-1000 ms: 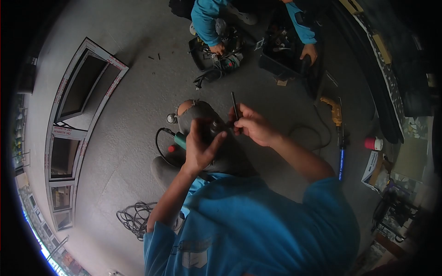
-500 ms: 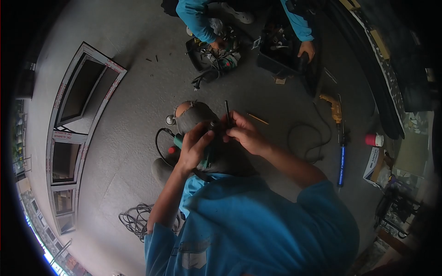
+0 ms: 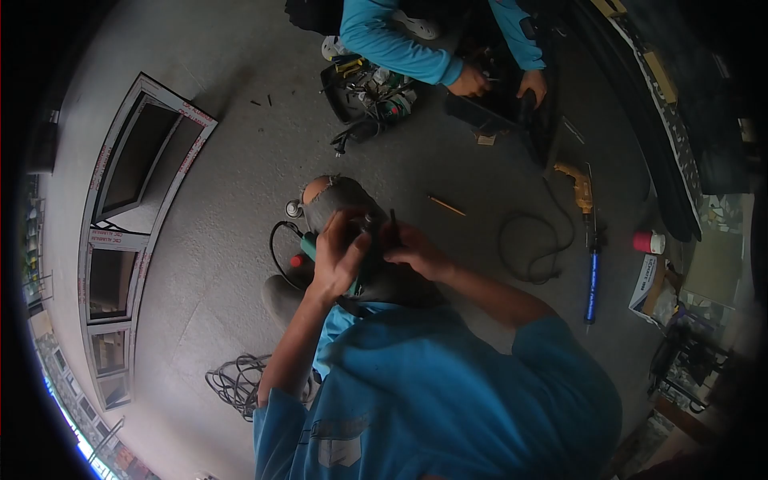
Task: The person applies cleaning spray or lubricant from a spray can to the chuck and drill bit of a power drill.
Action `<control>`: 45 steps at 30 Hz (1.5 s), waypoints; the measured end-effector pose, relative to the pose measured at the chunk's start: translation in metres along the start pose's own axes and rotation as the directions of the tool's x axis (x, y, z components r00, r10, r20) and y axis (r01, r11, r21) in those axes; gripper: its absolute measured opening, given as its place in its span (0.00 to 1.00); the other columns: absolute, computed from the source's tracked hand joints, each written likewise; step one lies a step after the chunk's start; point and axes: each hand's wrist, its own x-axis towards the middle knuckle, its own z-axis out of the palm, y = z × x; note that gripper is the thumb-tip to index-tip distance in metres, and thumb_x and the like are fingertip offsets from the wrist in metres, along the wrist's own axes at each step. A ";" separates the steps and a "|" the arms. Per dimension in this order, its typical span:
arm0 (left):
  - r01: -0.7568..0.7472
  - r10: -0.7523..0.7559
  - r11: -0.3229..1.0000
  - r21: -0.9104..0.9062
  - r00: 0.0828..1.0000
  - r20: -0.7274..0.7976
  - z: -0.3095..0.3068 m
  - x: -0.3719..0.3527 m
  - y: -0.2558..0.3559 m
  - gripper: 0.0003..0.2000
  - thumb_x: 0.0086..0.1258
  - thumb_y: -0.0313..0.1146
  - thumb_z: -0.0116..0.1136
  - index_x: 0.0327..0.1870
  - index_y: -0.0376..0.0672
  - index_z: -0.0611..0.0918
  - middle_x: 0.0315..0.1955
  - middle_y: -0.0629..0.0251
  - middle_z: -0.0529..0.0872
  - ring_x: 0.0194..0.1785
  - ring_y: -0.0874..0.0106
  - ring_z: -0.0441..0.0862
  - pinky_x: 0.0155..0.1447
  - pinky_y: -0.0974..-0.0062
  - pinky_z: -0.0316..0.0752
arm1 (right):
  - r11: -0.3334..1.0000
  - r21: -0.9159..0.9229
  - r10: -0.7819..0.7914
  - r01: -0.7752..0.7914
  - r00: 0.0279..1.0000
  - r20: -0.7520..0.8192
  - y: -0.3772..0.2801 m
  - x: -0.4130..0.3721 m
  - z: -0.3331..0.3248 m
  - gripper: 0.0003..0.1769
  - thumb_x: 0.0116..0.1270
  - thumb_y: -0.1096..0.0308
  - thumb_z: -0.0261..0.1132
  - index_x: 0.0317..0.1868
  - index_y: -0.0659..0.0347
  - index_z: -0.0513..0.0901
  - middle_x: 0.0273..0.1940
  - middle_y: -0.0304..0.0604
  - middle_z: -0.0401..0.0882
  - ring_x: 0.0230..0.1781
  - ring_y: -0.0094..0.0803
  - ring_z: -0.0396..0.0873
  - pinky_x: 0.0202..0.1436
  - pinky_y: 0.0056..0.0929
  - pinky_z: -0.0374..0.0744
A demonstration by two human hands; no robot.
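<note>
My left hand [image 3: 340, 250] is wrapped round the front end of a green power tool [image 3: 358, 282], which rests over my thigh, partly hidden by the hand. Close to its right, my right hand [image 3: 412, 250] pinches a thin dark rod [image 3: 393, 218] that points away from me. A metal tip [image 3: 369, 219] shows above my left fingers. The tool's black cable loops out on the left, near a red round object [image 3: 298, 261].
A co-worker's hands [image 3: 470, 82] reach into a black bin [image 3: 480, 112], beside an open toolbox [image 3: 344, 100]. A pencil [image 3: 446, 206], yellow drill [image 3: 578, 188], blue-barrelled tool [image 3: 594, 286], coiled cable [image 3: 238, 386] and framed window [image 3: 120, 240] lie around.
My right hand has moved slightly down and the rod with it, now less visible. The co-worker's one hand has gone from the toolbox to the black bin.
</note>
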 end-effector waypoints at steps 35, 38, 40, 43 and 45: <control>0.234 -0.243 0.966 0.111 0.967 0.074 -0.013 -0.017 0.061 0.21 0.63 0.42 0.71 0.45 0.33 0.80 0.34 0.60 0.86 0.39 0.73 0.84 0.45 0.75 0.76 | 0.769 -0.495 -0.328 0.404 0.915 0.236 -0.027 0.014 0.058 0.42 0.49 0.57 0.74 0.63 0.62 0.66 0.58 0.53 0.70 0.54 0.49 0.77 0.56 0.41 0.78; 0.218 -0.183 0.971 -0.098 0.942 0.281 -0.031 -0.015 0.066 0.16 0.62 0.39 0.73 0.40 0.35 0.82 0.28 0.66 0.85 0.34 0.79 0.82 0.40 0.79 0.75 | 0.760 -0.519 -0.232 0.390 0.910 0.345 -0.027 0.013 0.057 0.44 0.47 0.56 0.75 0.63 0.61 0.66 0.56 0.52 0.69 0.52 0.48 0.77 0.54 0.42 0.78; 0.198 -0.142 0.974 -0.111 0.913 0.381 -0.036 -0.014 0.073 0.15 0.61 0.39 0.73 0.38 0.36 0.83 0.26 0.68 0.84 0.32 0.80 0.81 0.39 0.80 0.74 | 0.789 -0.463 -0.242 0.405 0.896 0.372 -0.022 0.013 0.061 0.41 0.48 0.57 0.76 0.60 0.62 0.68 0.53 0.50 0.69 0.50 0.46 0.77 0.53 0.43 0.77; 0.219 -0.179 0.969 -0.116 0.941 0.287 -0.032 -0.015 0.077 0.13 0.62 0.38 0.73 0.32 0.38 0.83 0.23 0.69 0.83 0.29 0.80 0.79 0.37 0.79 0.74 | 0.874 -0.296 -0.291 0.386 0.903 0.316 -0.028 0.014 0.067 0.35 0.52 0.58 0.75 0.56 0.61 0.69 0.49 0.44 0.70 0.48 0.37 0.77 0.50 0.37 0.76; 0.158 -0.152 0.985 -0.076 0.985 0.075 -0.030 -0.024 0.063 0.13 0.63 0.37 0.71 0.26 0.40 0.81 0.20 0.69 0.82 0.27 0.79 0.79 0.37 0.78 0.73 | 0.946 -0.199 -0.205 0.257 0.947 0.248 -0.041 0.017 0.050 0.32 0.54 0.59 0.75 0.55 0.60 0.70 0.47 0.42 0.70 0.47 0.33 0.76 0.49 0.34 0.76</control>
